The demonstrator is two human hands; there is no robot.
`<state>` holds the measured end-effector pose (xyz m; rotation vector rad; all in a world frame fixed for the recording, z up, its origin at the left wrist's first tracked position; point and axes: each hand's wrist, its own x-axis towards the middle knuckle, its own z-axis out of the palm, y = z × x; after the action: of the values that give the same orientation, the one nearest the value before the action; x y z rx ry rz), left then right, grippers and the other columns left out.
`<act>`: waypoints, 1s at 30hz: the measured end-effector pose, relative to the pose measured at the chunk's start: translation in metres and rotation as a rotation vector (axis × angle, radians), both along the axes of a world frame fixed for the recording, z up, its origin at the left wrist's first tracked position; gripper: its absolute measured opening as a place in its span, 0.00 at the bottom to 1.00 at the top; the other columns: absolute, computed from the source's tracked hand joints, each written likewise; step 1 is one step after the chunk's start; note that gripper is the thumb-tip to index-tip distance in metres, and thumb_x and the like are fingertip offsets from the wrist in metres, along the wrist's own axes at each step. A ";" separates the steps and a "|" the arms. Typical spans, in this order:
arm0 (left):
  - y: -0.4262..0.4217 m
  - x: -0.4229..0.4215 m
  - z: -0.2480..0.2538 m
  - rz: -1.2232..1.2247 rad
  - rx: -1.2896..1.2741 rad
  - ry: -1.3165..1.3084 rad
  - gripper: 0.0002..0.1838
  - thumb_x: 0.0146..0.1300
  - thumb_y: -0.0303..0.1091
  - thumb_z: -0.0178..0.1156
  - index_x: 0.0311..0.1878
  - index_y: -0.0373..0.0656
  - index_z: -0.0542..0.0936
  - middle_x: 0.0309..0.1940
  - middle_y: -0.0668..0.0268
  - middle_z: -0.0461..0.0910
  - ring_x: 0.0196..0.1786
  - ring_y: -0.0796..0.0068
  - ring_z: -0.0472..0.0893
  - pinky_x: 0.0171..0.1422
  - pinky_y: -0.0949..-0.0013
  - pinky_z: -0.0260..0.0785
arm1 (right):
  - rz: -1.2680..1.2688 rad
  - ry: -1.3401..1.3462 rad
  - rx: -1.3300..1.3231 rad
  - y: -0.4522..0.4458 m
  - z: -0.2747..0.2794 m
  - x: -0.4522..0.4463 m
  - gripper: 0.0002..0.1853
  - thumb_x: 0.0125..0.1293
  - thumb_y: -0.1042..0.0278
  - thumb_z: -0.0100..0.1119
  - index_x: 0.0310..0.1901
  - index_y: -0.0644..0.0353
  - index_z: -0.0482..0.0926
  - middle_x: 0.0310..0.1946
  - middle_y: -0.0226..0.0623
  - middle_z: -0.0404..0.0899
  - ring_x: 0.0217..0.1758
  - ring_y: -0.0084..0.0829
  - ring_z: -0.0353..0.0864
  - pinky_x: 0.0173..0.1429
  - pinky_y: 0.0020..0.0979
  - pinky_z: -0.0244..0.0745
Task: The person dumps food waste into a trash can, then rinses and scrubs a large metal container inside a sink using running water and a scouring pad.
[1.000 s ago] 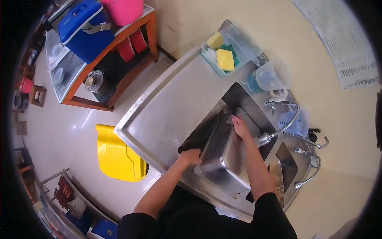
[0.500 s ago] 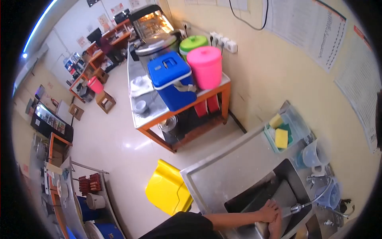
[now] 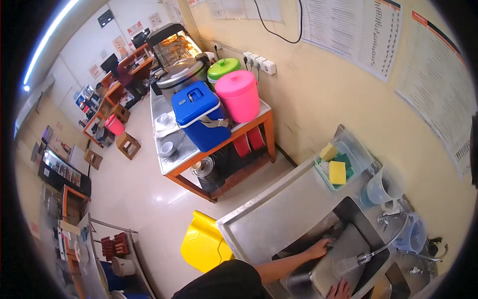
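Observation:
A rectangular metal pan sits tilted inside the steel sink. My left hand is at the pan's left edge, its fingers bent, blurred and partly hidden. Low in the view, my right hand lies with its fingers spread on the pan's near part; the thumb is hidden. Water sprays onto the pan from the faucet head, between the two hands.
A steel drainboard adjoins the sink. Behind it are a tub with yellow sponges and a plastic jug. A yellow bin stands left, and a table carries a blue cooler.
My hands were together under the water and are now apart. The left moved to the pan's left edge, the right down onto its near part. The view has shifted slightly.

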<state>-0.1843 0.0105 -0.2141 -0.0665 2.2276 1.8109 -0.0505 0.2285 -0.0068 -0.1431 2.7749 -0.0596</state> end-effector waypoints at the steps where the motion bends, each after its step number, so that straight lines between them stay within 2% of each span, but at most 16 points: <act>1: -0.011 0.019 0.005 0.047 0.009 -0.260 0.23 0.68 0.38 0.52 0.64 0.38 0.72 0.62 0.46 0.74 0.72 0.47 0.68 0.75 0.53 0.60 | -0.092 -0.016 0.003 -0.020 0.024 -0.004 0.29 0.77 0.44 0.46 0.74 0.48 0.69 0.75 0.50 0.64 0.78 0.52 0.61 0.77 0.53 0.57; 3: 0.017 0.083 -0.093 0.048 0.132 -0.135 0.29 0.75 0.47 0.50 0.69 0.34 0.66 0.65 0.45 0.71 0.73 0.49 0.68 0.75 0.54 0.60 | -0.187 -0.030 0.013 -0.031 0.032 -0.010 0.29 0.75 0.48 0.51 0.74 0.46 0.68 0.76 0.47 0.63 0.78 0.52 0.60 0.75 0.53 0.60; 5: 0.009 0.108 -0.045 0.144 0.185 -0.214 0.33 0.76 0.52 0.49 0.71 0.35 0.64 0.66 0.46 0.71 0.72 0.50 0.69 0.76 0.57 0.59 | -0.200 -0.038 0.036 -0.027 0.020 -0.013 0.31 0.71 0.50 0.58 0.74 0.45 0.68 0.76 0.44 0.62 0.79 0.54 0.59 0.75 0.54 0.62; 7: -0.015 0.120 0.086 0.183 0.406 -0.521 0.35 0.78 0.56 0.49 0.75 0.37 0.62 0.65 0.50 0.71 0.71 0.56 0.68 0.76 0.60 0.58 | -0.130 0.014 0.005 -0.017 -0.007 -0.016 0.29 0.73 0.54 0.53 0.73 0.51 0.69 0.73 0.51 0.66 0.76 0.55 0.62 0.76 0.55 0.58; 9: 0.000 0.116 0.047 0.286 0.212 -0.240 0.25 0.77 0.48 0.52 0.67 0.40 0.70 0.50 0.62 0.75 0.54 0.70 0.75 0.61 0.60 0.70 | -0.135 0.036 -0.044 -0.005 -0.018 -0.001 0.30 0.73 0.52 0.50 0.73 0.54 0.68 0.73 0.53 0.66 0.76 0.57 0.62 0.77 0.60 0.52; 10: 0.003 0.089 0.032 0.225 0.250 -0.296 0.22 0.77 0.49 0.52 0.60 0.41 0.70 0.46 0.63 0.75 0.49 0.69 0.74 0.56 0.60 0.70 | -0.153 0.052 -0.096 -0.011 -0.011 -0.007 0.32 0.72 0.48 0.50 0.73 0.53 0.68 0.74 0.52 0.64 0.76 0.59 0.62 0.78 0.65 0.48; 12: 0.008 0.034 0.000 0.100 0.314 -0.409 0.18 0.77 0.50 0.50 0.46 0.42 0.71 0.36 0.63 0.75 0.39 0.69 0.74 0.48 0.60 0.72 | -0.175 0.023 -0.087 -0.014 -0.004 -0.009 0.31 0.72 0.47 0.49 0.74 0.50 0.68 0.76 0.50 0.63 0.77 0.59 0.60 0.80 0.61 0.45; 13: 0.006 0.000 0.028 0.107 0.125 -0.375 0.25 0.76 0.53 0.49 0.57 0.38 0.73 0.47 0.55 0.79 0.50 0.59 0.78 0.60 0.58 0.71 | -0.210 0.006 -0.079 -0.015 0.006 -0.011 0.31 0.72 0.47 0.49 0.74 0.49 0.68 0.76 0.50 0.62 0.78 0.59 0.59 0.80 0.61 0.45; 14: 0.029 -0.019 -0.025 0.231 0.182 -0.265 0.32 0.76 0.52 0.48 0.71 0.35 0.66 0.65 0.44 0.73 0.69 0.49 0.72 0.74 0.56 0.62 | -0.232 -0.011 -0.089 -0.021 0.011 -0.015 0.31 0.72 0.47 0.48 0.74 0.48 0.67 0.76 0.50 0.62 0.78 0.59 0.59 0.80 0.61 0.44; 15: 0.037 -0.050 -0.052 0.225 0.356 -0.440 0.38 0.75 0.52 0.48 0.78 0.34 0.56 0.76 0.42 0.59 0.80 0.49 0.59 0.81 0.56 0.53 | -0.246 -0.022 -0.112 -0.026 0.012 -0.018 0.31 0.72 0.46 0.48 0.74 0.47 0.67 0.76 0.50 0.62 0.78 0.59 0.58 0.80 0.61 0.44; 18: 0.047 -0.110 -0.056 0.131 0.160 -0.464 0.36 0.72 0.51 0.52 0.77 0.41 0.61 0.77 0.43 0.58 0.80 0.46 0.56 0.81 0.53 0.52 | -0.234 -0.025 -0.091 -0.025 0.009 -0.019 0.32 0.72 0.47 0.47 0.75 0.46 0.67 0.76 0.49 0.62 0.78 0.59 0.58 0.80 0.61 0.45; 20: 0.044 -0.104 0.001 -0.003 0.033 -0.328 0.35 0.70 0.50 0.53 0.76 0.45 0.63 0.77 0.45 0.56 0.81 0.44 0.53 0.82 0.48 0.50 | -0.233 -0.023 -0.080 -0.026 0.013 -0.022 0.31 0.72 0.47 0.47 0.75 0.45 0.67 0.76 0.49 0.62 0.78 0.59 0.59 0.79 0.61 0.46; 22: 0.034 -0.072 0.077 -0.378 -0.345 -0.111 0.32 0.68 0.47 0.54 0.74 0.50 0.67 0.77 0.47 0.56 0.82 0.43 0.51 0.82 0.39 0.45 | -0.258 0.002 -0.096 -0.031 0.015 -0.022 0.31 0.71 0.46 0.48 0.74 0.44 0.67 0.75 0.49 0.64 0.77 0.59 0.61 0.79 0.61 0.48; 24: 0.037 -0.021 0.114 -0.583 -0.569 0.174 0.29 0.71 0.47 0.50 0.74 0.52 0.67 0.77 0.47 0.58 0.81 0.41 0.51 0.82 0.33 0.40 | -0.254 0.028 -0.077 -0.030 0.014 -0.022 0.31 0.70 0.49 0.51 0.74 0.44 0.69 0.75 0.47 0.65 0.77 0.57 0.62 0.79 0.58 0.50; 27: 0.055 0.007 0.135 -0.761 -0.720 0.298 0.29 0.71 0.47 0.50 0.74 0.55 0.67 0.77 0.51 0.59 0.81 0.41 0.52 0.83 0.35 0.39 | -0.248 0.075 -0.061 -0.028 0.013 -0.019 0.30 0.69 0.50 0.54 0.73 0.43 0.70 0.74 0.47 0.67 0.75 0.56 0.65 0.79 0.56 0.51; 30: 0.071 -0.024 0.092 -0.769 -0.548 0.270 0.32 0.72 0.51 0.49 0.76 0.51 0.65 0.77 0.49 0.59 0.81 0.44 0.53 0.84 0.38 0.35 | -0.255 0.123 -0.112 -0.026 0.009 -0.017 0.30 0.69 0.46 0.51 0.71 0.44 0.72 0.73 0.48 0.68 0.75 0.58 0.65 0.78 0.59 0.52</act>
<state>-0.2085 0.0812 -0.1219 0.8438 2.3718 0.8248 -0.0671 0.2023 0.0025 0.1853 2.8971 -0.2806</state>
